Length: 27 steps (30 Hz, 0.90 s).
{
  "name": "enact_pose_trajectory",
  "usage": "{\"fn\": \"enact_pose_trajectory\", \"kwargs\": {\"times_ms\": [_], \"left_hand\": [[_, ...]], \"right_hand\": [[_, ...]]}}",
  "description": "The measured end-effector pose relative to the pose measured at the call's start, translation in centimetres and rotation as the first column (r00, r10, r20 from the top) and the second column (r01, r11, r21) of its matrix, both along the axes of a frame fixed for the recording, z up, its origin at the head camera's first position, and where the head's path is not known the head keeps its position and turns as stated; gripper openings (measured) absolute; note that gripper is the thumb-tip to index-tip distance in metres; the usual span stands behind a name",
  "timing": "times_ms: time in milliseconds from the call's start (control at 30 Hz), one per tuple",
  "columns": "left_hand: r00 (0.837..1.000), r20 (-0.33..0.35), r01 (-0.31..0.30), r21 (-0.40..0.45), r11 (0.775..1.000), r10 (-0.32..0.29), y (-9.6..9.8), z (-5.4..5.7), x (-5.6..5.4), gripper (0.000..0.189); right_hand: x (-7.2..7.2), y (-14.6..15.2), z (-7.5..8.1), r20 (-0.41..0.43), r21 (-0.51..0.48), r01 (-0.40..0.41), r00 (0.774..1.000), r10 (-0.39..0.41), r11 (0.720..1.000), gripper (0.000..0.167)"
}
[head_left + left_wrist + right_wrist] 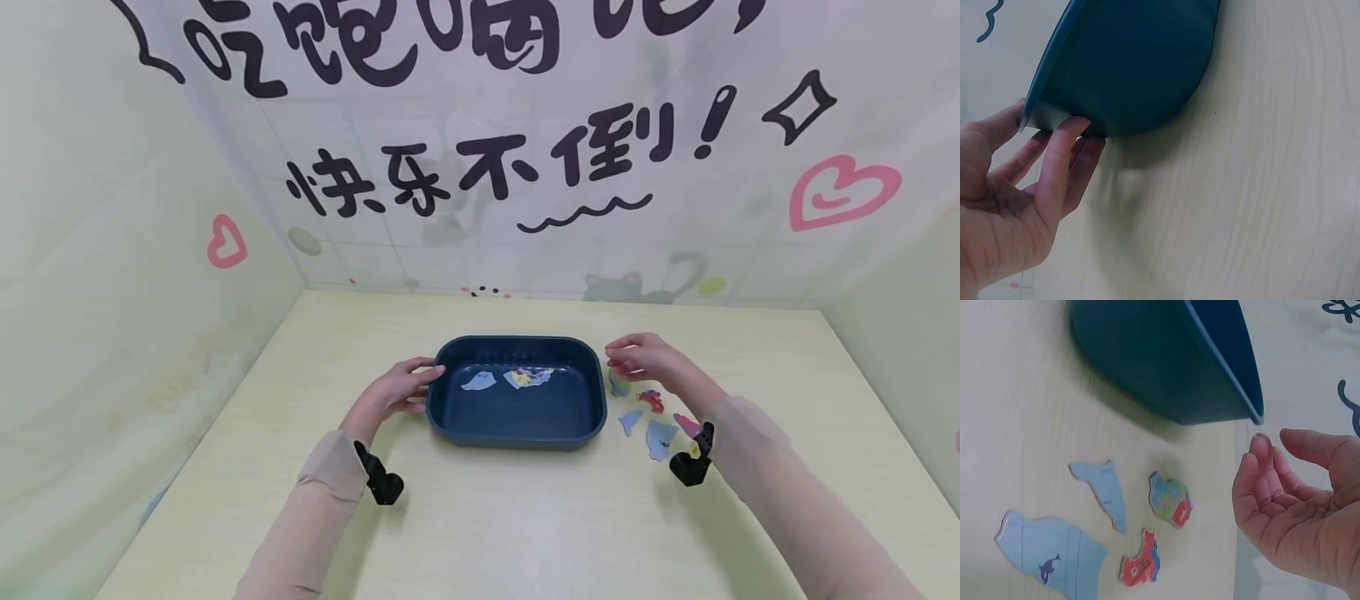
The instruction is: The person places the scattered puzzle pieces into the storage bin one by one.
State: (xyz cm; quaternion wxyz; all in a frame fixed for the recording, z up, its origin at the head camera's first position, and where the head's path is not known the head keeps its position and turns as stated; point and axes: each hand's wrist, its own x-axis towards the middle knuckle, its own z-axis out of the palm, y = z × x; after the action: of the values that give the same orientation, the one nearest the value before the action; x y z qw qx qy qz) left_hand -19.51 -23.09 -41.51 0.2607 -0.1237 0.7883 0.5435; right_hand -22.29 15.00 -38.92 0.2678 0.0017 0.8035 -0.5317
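Observation:
A dark blue plastic tub [517, 437] with rounded corners stands on the table. On its left side my left hand [395, 389] grips the wall, thumb at the rim and fingers against the outside [1054, 162]. Two or so groups of map puzzle pieces lie inside, including a plain light blue piece [478, 381] and a yellow-and-blue cluster [529, 377]. My right hand [643, 357] hovers beside the tub's right rim, fingers loosely bent and holding nothing [1304, 506]. Below it lie a green piece [1170, 499] and a red piece [1140, 561].
Right of the tub are more loose pieces: a slim blue one [1105, 492], a large blue one with a dolphin [1054, 553], and a pink one [686, 425] partly behind the right wrist. A printed curtain [450, 250] hangs behind the table [480, 517].

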Motion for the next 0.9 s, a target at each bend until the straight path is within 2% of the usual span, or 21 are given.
{"fn": "enact_pose_trajectory", "kwargs": {"times_ms": [267, 567, 900], "left_hand": [[1.0, -0.001, -0.001, 0.01, 1.0, 0.001, 0.0, 0.1, 0.0, 0.055], [1.0, -0.002, 0.002, 0.009, 1.0, -0.002, -0.1, -0.2, 0.0, 0.055], [1.0, 0.001, -0.009, 0.009, 1.0, 0.009, -0.2, -0.3, -0.1, 0.054]], "right_hand": [[0.2, 1.3, -0.4, -0.018, 0.026, -0.002, 1.0, 0.002, 1.0, 0.045], [-0.3, 1.8, -1.9, -0.024, 0.121, 0.029, 0.999, -0.027, 0.992, 0.042], [-0.7, 1.2, -3.4, -0.04, 0.236, 0.111, 0.994, -0.105, 0.965, 0.042]]}}
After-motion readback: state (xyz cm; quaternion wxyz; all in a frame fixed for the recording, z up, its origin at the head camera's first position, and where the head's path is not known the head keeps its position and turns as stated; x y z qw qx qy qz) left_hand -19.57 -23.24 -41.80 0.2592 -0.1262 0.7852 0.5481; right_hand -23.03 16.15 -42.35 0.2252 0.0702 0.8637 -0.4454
